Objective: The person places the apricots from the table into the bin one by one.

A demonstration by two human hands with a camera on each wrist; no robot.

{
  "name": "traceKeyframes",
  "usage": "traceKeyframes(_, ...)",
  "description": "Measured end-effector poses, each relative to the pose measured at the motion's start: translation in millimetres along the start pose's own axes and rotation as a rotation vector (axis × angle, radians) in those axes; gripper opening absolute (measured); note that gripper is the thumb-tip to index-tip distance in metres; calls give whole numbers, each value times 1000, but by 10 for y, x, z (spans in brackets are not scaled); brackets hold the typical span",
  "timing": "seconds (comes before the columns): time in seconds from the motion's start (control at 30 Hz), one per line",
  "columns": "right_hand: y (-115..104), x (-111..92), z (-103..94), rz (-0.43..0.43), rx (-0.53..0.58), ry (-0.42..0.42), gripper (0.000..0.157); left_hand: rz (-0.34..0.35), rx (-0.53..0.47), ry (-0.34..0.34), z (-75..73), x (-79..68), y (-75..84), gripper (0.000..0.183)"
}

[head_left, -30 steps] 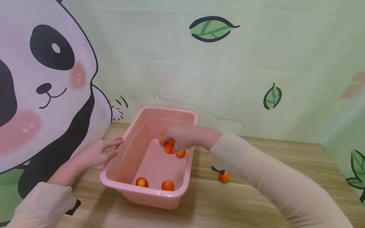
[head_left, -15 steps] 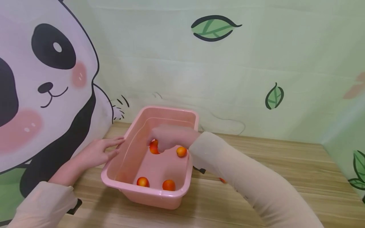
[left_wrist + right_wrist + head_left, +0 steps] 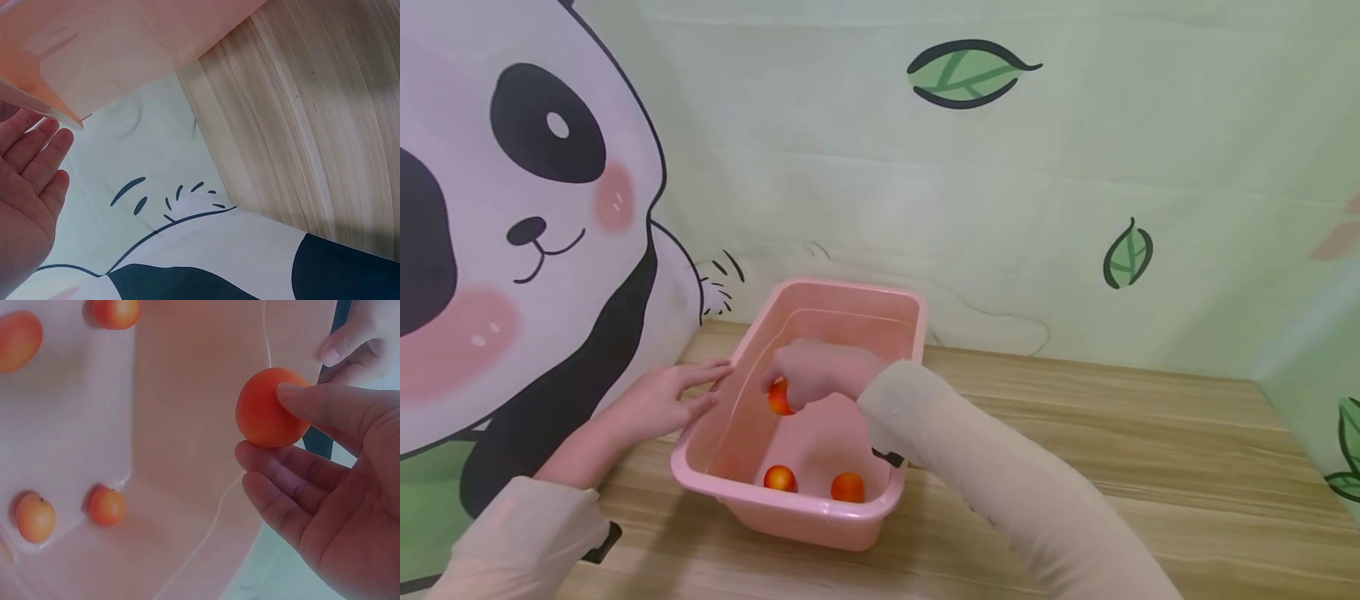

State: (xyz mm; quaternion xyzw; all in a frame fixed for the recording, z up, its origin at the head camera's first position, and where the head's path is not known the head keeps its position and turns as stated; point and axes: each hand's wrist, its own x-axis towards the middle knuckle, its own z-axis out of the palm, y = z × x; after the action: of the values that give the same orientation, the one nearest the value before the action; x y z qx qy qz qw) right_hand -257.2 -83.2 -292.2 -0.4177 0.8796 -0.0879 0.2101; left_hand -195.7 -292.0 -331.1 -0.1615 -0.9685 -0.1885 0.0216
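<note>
A pink plastic basin stands on the wooden table. My right hand is inside it near the left wall, pinching a round orange-red fruit between thumb and fingertips. In the right wrist view this fruit is lifted off the basin floor. Two similar fruits, one left and one right, lie at the basin's near end. More fruit shows on the floor in the right wrist view. My left hand touches the left rim with its fingers extended; the left wrist view shows those fingertips against the rim.
A cloth backdrop with a printed panda and leaves hangs behind the table. My right sleeve crosses the basin's right rim and covers part of the tabletop.
My right hand has moved left inside the basin, carrying the fruit toward the left wall. My sleeve now hides a fruit seen earlier on the table. The left hand stays at the rim.
</note>
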Motion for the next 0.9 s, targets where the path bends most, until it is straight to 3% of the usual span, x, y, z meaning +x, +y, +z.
traceKeyframes(0.27, 1, 136, 101, 3, 68, -7, 37, -1, -1, 12, 9, -12, -17, 43)
traceKeyframes(0.7, 79, 166, 268, 199, 243, -15, 38, -7, 4, 9, 2, -5, 4, 43)
traceKeyframes(0.9, 96, 117, 322, 343, 456, -54, 38, -12, 0, 13, 10, -11, -8, 43)
